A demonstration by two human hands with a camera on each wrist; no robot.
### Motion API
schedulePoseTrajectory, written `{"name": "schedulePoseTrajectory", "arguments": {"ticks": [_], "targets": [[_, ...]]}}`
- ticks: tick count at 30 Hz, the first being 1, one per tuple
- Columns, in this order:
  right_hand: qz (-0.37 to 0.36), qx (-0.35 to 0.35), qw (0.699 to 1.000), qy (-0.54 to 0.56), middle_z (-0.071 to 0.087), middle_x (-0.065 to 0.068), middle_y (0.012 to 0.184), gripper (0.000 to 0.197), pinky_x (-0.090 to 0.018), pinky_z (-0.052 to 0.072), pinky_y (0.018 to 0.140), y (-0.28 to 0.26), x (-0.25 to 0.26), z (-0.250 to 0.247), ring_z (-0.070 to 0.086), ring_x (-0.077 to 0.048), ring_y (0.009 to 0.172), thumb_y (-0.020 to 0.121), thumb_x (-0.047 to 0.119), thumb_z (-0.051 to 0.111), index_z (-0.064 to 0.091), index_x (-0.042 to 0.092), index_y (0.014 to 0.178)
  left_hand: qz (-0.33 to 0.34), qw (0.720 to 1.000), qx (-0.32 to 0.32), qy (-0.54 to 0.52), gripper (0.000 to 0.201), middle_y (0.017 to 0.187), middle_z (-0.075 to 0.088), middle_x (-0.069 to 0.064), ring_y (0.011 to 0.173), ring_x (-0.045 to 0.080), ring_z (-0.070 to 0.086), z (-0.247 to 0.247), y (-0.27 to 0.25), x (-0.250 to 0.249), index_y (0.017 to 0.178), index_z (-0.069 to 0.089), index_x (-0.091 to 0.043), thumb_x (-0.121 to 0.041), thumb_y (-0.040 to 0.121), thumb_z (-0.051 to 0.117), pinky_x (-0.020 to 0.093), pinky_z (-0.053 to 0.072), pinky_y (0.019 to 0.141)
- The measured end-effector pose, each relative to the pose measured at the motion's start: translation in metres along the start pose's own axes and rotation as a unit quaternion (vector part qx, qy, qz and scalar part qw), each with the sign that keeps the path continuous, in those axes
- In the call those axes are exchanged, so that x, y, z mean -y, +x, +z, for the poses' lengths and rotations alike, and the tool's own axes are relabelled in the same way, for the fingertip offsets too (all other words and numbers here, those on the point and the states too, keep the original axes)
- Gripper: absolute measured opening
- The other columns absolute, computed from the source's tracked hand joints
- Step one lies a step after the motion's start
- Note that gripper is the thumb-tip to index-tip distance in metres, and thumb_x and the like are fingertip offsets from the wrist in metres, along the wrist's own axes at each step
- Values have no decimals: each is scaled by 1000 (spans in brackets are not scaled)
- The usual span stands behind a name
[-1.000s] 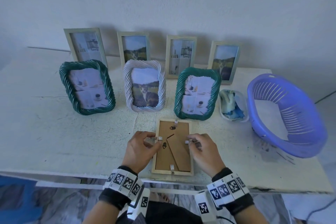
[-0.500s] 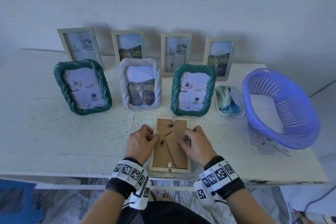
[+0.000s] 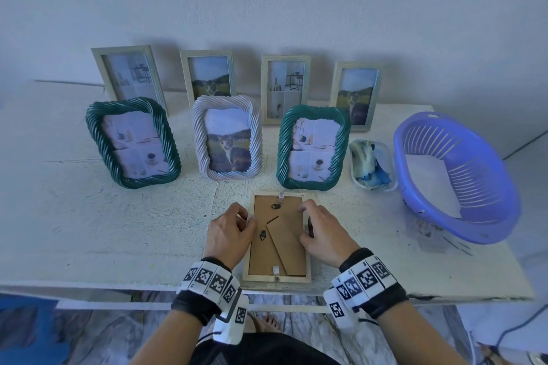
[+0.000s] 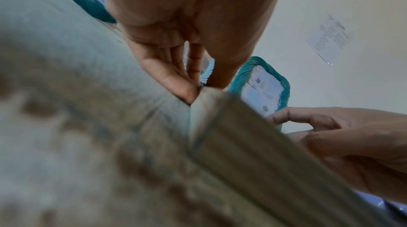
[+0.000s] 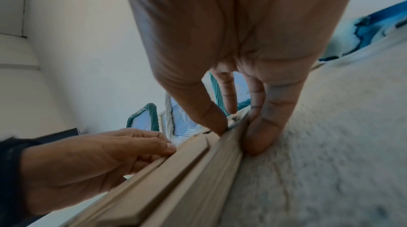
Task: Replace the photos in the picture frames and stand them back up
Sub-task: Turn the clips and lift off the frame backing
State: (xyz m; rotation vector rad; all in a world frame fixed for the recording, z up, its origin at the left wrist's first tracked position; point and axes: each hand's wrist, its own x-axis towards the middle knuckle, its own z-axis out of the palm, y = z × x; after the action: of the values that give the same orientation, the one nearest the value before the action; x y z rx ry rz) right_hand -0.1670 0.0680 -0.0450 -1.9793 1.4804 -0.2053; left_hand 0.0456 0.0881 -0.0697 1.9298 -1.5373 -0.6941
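A light wooden picture frame (image 3: 277,249) lies face down near the table's front edge, its brown backing and folded easel leg upward. My left hand (image 3: 248,220) pinches the frame's left rail, thumb on top and fingers against the outer side; the left wrist view shows these fingertips (image 4: 189,93) at the frame's rail (image 4: 231,126). My right hand (image 3: 303,225) pinches the right rail in the same way. In the right wrist view its thumb (image 5: 211,119) presses on top of the frame (image 5: 176,169) and its fingers (image 5: 262,126) lie along the outside.
Behind the flat frame stand a green rope-pattern frame (image 3: 133,142), a white one (image 3: 226,142) and another green one (image 3: 312,147), with several plain frames (image 3: 284,89) along the wall. A small dish of cloths (image 3: 372,164) and a purple basket (image 3: 456,178) sit at right.
Both hands have slid from the metal tabs on the backing outward to the frame's side rails. The frame still lies flat in the same spot.
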Motion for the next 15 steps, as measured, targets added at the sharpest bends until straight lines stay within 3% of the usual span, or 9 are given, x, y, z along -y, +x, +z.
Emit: {"name": "schedulePoseTrajectory", "arguments": {"ticks": [4,8,12,15], "targets": [[0,-19,997,-79,52,-7,105,45,-24,39,61,13,6,-7,54,-18,79,91,25,55,40,18,132,-8,1000,5,-7,14,66,63,-5,65,10,60,0,2,2,84,58,-18,-29,89,64,22,41,58],[-34,-105,981,-157,52,-7,104,30,-27,47,68,31,19,-10,56,-21,87,94,35,50,52,13,114,-13,1000,9,-14,14,65,63,-7,66,10,61,-1,3,4,82,58,-20,-30,88,65,26,48,62],[-27,-97,978,-182,52,-10,101,37,-32,47,67,51,24,-8,58,-27,83,96,44,45,56,9,98,-4,1000,10,-23,15,63,62,-6,63,10,60,-1,2,5,81,57,-21,-30,88,66,27,50,62],[-14,-88,972,-216,54,-12,102,45,-33,43,64,59,28,-7,59,-30,84,95,50,46,59,7,100,-3,1000,9,-27,15,63,62,-6,63,10,60,-2,2,5,81,57,-20,-30,88,66,27,49,61]]}}
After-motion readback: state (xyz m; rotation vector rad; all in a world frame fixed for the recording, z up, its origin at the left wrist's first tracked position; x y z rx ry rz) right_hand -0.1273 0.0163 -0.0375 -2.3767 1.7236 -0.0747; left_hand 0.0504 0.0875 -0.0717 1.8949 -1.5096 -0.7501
